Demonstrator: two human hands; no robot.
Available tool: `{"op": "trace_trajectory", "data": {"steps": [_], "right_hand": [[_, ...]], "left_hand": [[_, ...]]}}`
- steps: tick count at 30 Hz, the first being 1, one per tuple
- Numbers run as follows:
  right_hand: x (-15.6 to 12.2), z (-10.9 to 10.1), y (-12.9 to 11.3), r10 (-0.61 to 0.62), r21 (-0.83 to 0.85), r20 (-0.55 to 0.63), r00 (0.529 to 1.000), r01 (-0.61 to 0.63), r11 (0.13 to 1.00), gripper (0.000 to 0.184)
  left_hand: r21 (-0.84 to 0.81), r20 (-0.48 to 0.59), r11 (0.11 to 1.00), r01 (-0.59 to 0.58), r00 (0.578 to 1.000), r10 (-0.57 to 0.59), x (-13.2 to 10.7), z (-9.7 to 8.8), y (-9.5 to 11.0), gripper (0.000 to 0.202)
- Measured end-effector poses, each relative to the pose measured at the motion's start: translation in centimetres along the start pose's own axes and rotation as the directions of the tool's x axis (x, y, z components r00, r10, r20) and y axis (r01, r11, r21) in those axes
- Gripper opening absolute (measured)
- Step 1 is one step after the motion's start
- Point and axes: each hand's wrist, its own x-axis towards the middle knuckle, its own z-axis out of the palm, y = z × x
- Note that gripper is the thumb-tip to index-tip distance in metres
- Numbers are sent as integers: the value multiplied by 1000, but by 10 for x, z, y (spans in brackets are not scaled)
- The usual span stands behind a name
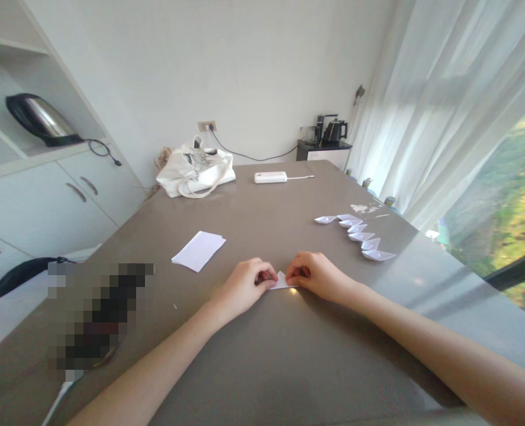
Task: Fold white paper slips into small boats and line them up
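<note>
Between my two hands a small folded piece of white paper point(282, 280) lies at the table surface, its top coming to a point. My left hand point(250, 284) pinches its left end between thumb and fingers. At the other end, my right hand point(316, 274) grips the paper in the same way. The fingers cover both ends of the paper. A stack of white paper sheets point(199, 251) rests to the left of my hands. On the right, several folded paper boats point(360, 235) stand in a slanting row.
The brown table point(262, 355) stretches to the wall. Toward its back are a white handbag point(195, 168) and a white power bank point(270, 177) with a short cable. Paper scraps point(364, 208) lie near the right edge. A pixelated dark object point(102, 322) sits at the left.
</note>
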Motion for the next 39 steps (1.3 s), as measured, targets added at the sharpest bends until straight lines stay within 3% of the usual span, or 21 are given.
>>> {"op": "trace_trajectory", "data": {"steps": [5, 10, 16, 21, 25, 32, 39], "right_hand": [[0, 1, 1, 2, -12, -8, 1000, -2, 1000, 12], [-2, 0, -3, -94, -57, 5, 996, 94, 994, 16], [-5, -1, -9, -164, -188, 94, 982, 179, 966, 22], [-11, -12, -19, -212, -399, 191, 958, 274, 875, 26], [-13, -24, -17, -232, -431, 252, 939, 324, 842, 36], [-12, -35, -8, -194, -431, 290, 937, 309, 848, 45], [-15, -35, -14, -159, -419, 269, 950, 264, 869, 43]], "left_hand": [[80, 38, 977, -197, 980, 195, -1, 1, 2, 20], [264, 143, 902, -343, 938, 315, -3, -2, 3, 26], [454, 212, 795, -403, 915, 342, -7, -7, 7, 20], [561, 238, 695, -450, 891, 386, -9, -9, 11, 24], [550, 253, 699, -457, 889, 382, -7, -15, 9, 28], [464, 341, 744, -481, 872, 351, -4, -33, 2, 29], [548, 362, 678, -489, 870, 335, -9, -32, 13, 24]]}}
